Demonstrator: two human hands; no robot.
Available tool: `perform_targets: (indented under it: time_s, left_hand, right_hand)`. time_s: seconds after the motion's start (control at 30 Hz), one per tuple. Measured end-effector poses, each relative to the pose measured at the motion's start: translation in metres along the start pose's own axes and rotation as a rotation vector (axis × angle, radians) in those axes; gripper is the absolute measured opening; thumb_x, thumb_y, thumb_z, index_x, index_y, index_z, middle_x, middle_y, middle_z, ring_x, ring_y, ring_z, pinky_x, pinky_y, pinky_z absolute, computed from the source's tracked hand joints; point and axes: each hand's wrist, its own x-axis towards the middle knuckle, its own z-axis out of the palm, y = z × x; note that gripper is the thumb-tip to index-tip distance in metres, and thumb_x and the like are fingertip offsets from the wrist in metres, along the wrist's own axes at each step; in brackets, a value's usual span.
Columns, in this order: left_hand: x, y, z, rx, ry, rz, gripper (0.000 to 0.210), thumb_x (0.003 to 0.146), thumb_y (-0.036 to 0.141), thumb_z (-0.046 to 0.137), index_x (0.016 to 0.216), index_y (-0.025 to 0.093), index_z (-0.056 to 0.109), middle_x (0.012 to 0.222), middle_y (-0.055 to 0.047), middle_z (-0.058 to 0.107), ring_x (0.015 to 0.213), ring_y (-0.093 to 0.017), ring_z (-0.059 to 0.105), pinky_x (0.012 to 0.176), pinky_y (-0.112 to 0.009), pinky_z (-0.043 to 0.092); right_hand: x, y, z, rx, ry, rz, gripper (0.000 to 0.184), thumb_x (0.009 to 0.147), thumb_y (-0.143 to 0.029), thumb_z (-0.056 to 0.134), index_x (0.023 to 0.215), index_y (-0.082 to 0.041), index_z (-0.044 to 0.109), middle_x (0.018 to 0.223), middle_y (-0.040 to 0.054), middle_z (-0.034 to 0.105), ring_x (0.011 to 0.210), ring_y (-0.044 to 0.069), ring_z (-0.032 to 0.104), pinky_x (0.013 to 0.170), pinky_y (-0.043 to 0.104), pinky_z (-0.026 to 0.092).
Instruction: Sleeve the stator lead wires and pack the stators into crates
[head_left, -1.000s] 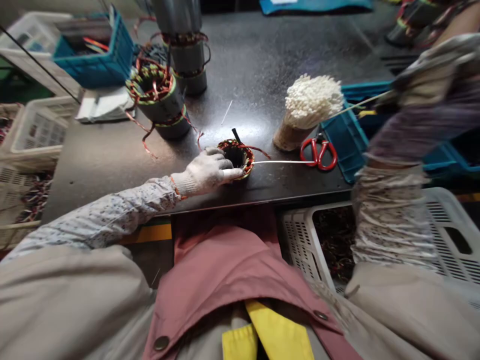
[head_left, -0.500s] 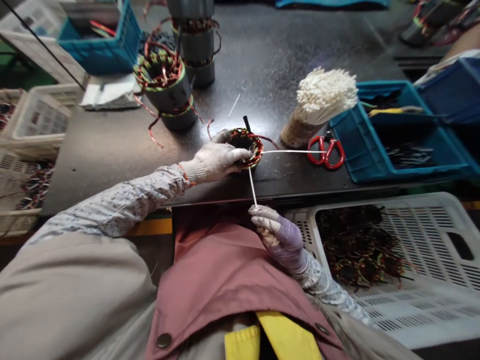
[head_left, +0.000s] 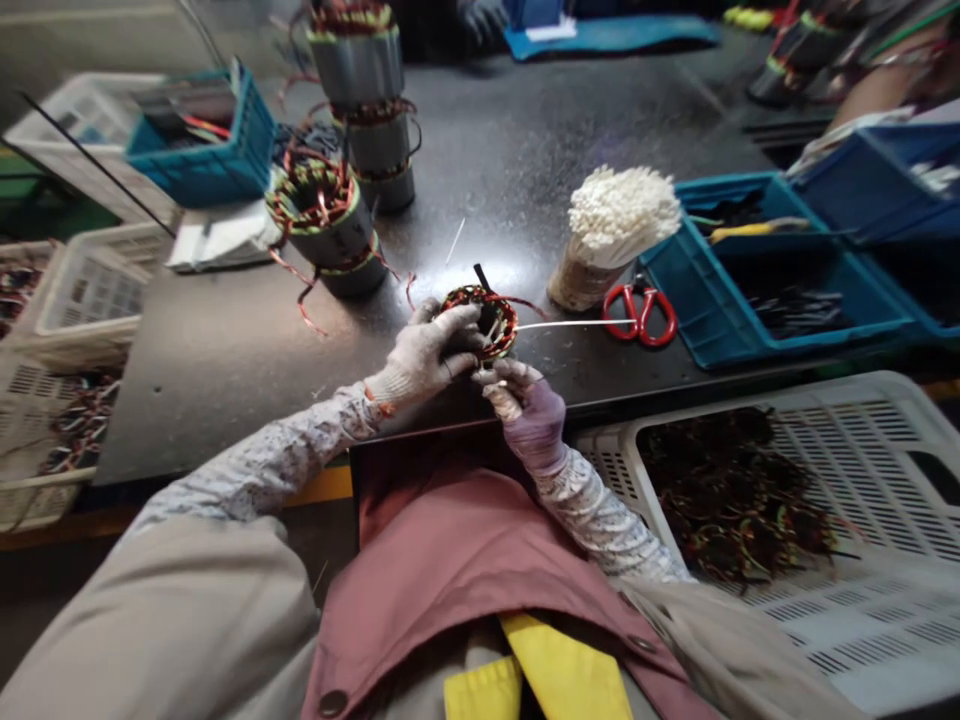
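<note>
My left hand (head_left: 424, 355), in a white knit glove, grips the near-left side of a motor stator (head_left: 504, 312) with red and green windings. Its fingers reach over the rim into the bore. At the stator's front rim, my right hand (head_left: 531, 408), gloved in white and purple, has its fingers pinched together on a white cord, which they mostly hide. A length of white cord (head_left: 562, 324) runs out from the stator's right side towards red-handled scissors (head_left: 641, 315). A short black sleeve (head_left: 481, 277) sticks up behind the stator.
A bundle of white cords (head_left: 624, 205) stands beyond the scissors. Blue bins (head_left: 701, 325) are on the right; stacked stators (head_left: 341, 245) stand at back left. A white crate (head_left: 862, 460) of wound stators sits below the table edge. Another person's arm (head_left: 877, 95) shows at upper right.
My right hand has moved up from below the table edge to the stator's front rim, and the taut cord between them has shortened from view. My left fingers have shifted over the rim.
</note>
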Motion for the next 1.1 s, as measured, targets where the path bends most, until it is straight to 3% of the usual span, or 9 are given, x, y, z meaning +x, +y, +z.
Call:
perform_targets:
  time_s: [0.13, 0.27, 0.57, 0.73, 0.97, 1.1]
  left_hand:
    - [0.001, -0.003, 0.004, -0.068, 0.072, 0.089, 0.029, 0.087, 0.033, 0.064, 0.112, 0.020, 0.069, 0.098, -0.008, 0.074, 0.097, -0.020, 0.069, 0.108, -0.046, 0.043]
    - [0.007, -0.005, 0.004, 0.004, 0.021, 0.230, 0.019, 0.092, 0.035, 0.058, 0.094, 0.028, 0.075, 0.095, -0.004, 0.077, 0.093, -0.017, 0.071, 0.111, -0.048, 0.037]
    - [0.007, -0.004, 0.006, 0.030, 0.031, 0.275, 0.023, 0.094, 0.034, 0.053, 0.095, 0.028, 0.075, 0.092, -0.002, 0.078, 0.089, -0.015, 0.072, 0.105, -0.044, 0.040]
    - [0.006, -0.005, 0.006, 0.035, 0.030, 0.291, 0.023, 0.094, 0.031, 0.052, 0.098, 0.029, 0.074, 0.097, -0.002, 0.078, 0.094, -0.016, 0.072, 0.106, -0.044, 0.039]
    - [0.005, -0.007, 0.007, 0.030, 0.019, 0.297, 0.024, 0.095, 0.032, 0.051, 0.098, 0.029, 0.074, 0.096, -0.003, 0.078, 0.091, -0.015, 0.072, 0.104, -0.043, 0.039]
    - [0.005, -0.008, 0.008, 0.024, 0.023, 0.277, 0.024, 0.095, 0.033, 0.050, 0.097, 0.030, 0.074, 0.098, -0.001, 0.078, 0.093, -0.015, 0.072, 0.104, -0.044, 0.038]
  right_hand:
    - [0.004, -0.015, -0.008, -0.055, 0.038, 0.009, 0.007, 0.082, -0.028, 0.071, 0.083, -0.022, 0.068, 0.090, 0.0042, 0.073, 0.081, 0.018, 0.071, 0.077, 0.034, 0.060]
    - [0.013, -0.032, -0.013, -0.195, -0.031, -0.016, 0.008, 0.082, -0.027, 0.070, 0.075, -0.023, 0.067, 0.076, 0.0016, 0.068, 0.070, 0.017, 0.066, 0.070, 0.032, 0.057]
    - [0.026, -0.030, -0.007, -0.325, -0.085, 0.041, 0.015, 0.081, -0.032, 0.067, 0.070, -0.023, 0.066, 0.068, 0.0014, 0.068, 0.062, 0.017, 0.063, 0.065, 0.031, 0.053]
    - [0.031, -0.023, -0.003, -0.403, -0.053, 0.064, 0.019, 0.079, -0.037, 0.069, 0.068, -0.022, 0.065, 0.066, 0.0022, 0.067, 0.061, 0.018, 0.062, 0.064, 0.031, 0.051]
    - [0.027, -0.034, -0.006, -0.337, -0.079, 0.113, 0.016, 0.080, -0.034, 0.068, 0.070, -0.022, 0.067, 0.067, 0.0004, 0.068, 0.060, 0.016, 0.060, 0.062, 0.029, 0.051]
    - [0.029, -0.020, -0.002, -0.385, -0.092, 0.116, 0.025, 0.083, -0.042, 0.065, 0.068, -0.022, 0.066, 0.061, 0.0002, 0.066, 0.055, 0.016, 0.058, 0.057, 0.028, 0.048]
